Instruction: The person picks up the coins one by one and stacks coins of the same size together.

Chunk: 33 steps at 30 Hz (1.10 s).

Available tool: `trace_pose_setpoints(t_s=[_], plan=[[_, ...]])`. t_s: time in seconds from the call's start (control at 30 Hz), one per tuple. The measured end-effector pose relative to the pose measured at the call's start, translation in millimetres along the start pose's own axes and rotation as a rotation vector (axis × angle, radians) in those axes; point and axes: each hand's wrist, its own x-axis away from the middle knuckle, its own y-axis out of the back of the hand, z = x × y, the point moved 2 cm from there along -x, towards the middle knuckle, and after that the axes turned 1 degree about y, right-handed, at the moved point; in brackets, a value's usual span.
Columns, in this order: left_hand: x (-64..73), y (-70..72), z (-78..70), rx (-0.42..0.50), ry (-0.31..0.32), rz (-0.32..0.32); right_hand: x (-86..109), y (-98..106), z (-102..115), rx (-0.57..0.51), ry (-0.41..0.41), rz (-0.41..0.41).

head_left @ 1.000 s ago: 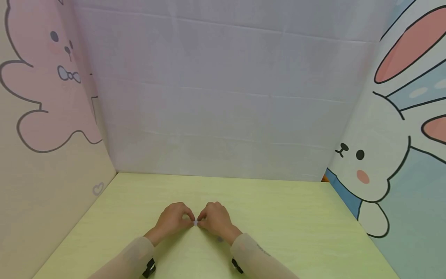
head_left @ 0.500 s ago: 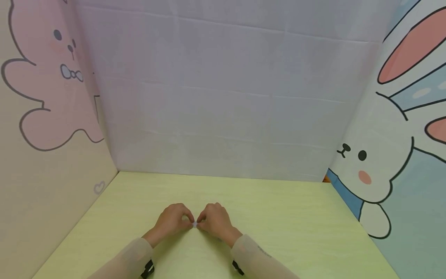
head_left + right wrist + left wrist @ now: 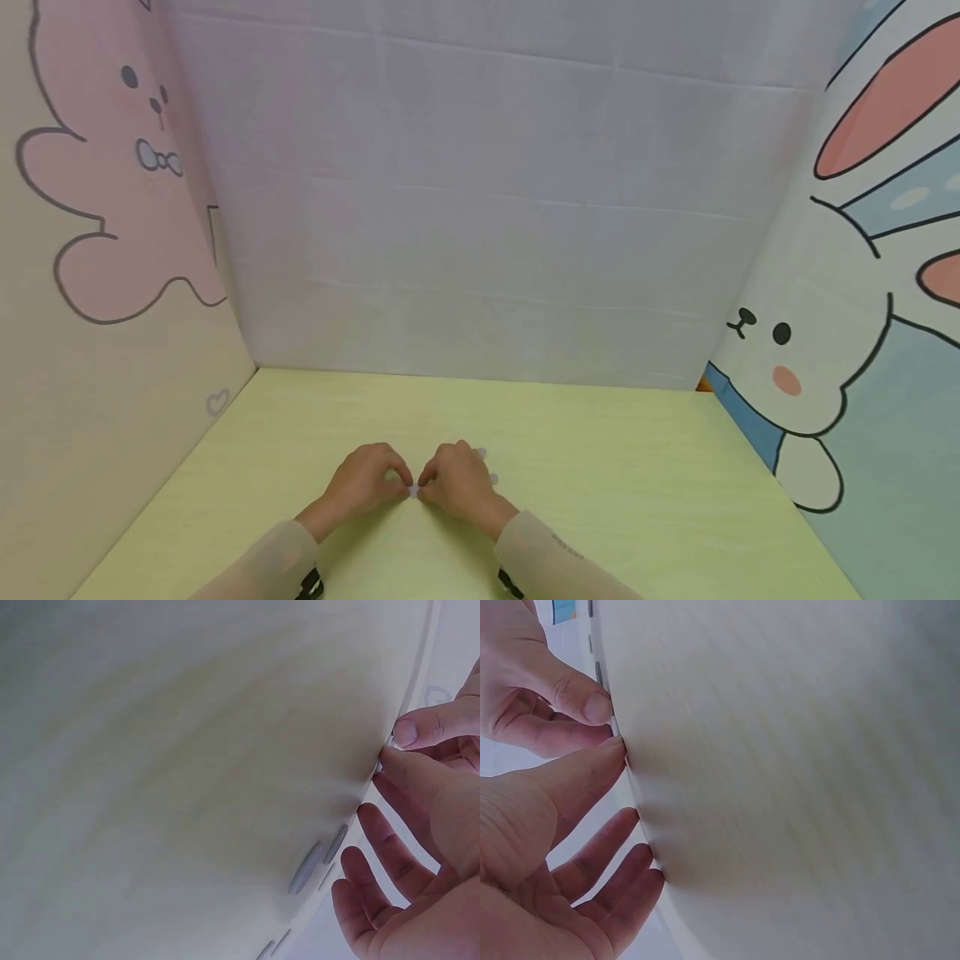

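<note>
A small pale lilac flat piece (image 3: 414, 492), seemingly a disc, lies low at the tabletop between my two hands. My left hand (image 3: 365, 479) pinches its left edge between thumb and forefinger. On the other side my right hand (image 3: 459, 481) pinches its right edge the same way. In the left wrist view the thumb (image 3: 592, 761) nearly meets the other hand's fingertips at the thin piece. Fingers cover most of it, so its full shape is hidden. Just right of my right hand, more pale discs (image 3: 493, 479) lie flat.
A pale yellow-green tabletop (image 3: 600, 467) spreads under the hands. Several grey discs (image 3: 305, 868) lie flat in the right wrist view. A white cloth wall (image 3: 480, 208) rises behind, with cartoon-printed panels (image 3: 825, 358) at both sides.
Both hands have shifted slightly left and towards me with the lilac piece. Two discs now show beyond the right hand; one spot seen earlier beneath the right wrist is hidden.
</note>
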Motion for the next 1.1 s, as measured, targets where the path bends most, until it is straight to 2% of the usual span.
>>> trace_pose_setpoints(t_s=[0.3, 0.53, 0.8, 1.1], plan=[[8.1, 2.2, 0.9, 0.003, -0.006, -0.005, 3.6, -4, 4, 0.014, -0.001, -0.024], [11.6, 5.1, -0.3, 0.034, -0.002, 0.007, 4.4, -4, 10, 0.022, 0.048, -0.034], [19.4, 9.8, 4.2, 0.013, -0.005, 0.004, 2.1, -3, 21, 0.049, 0.057, -0.012], [29.6, 15.0, 11.5, -0.01, -0.021, 0.002, 0.5, -10, 29, 0.017, 0.063, 0.015]])
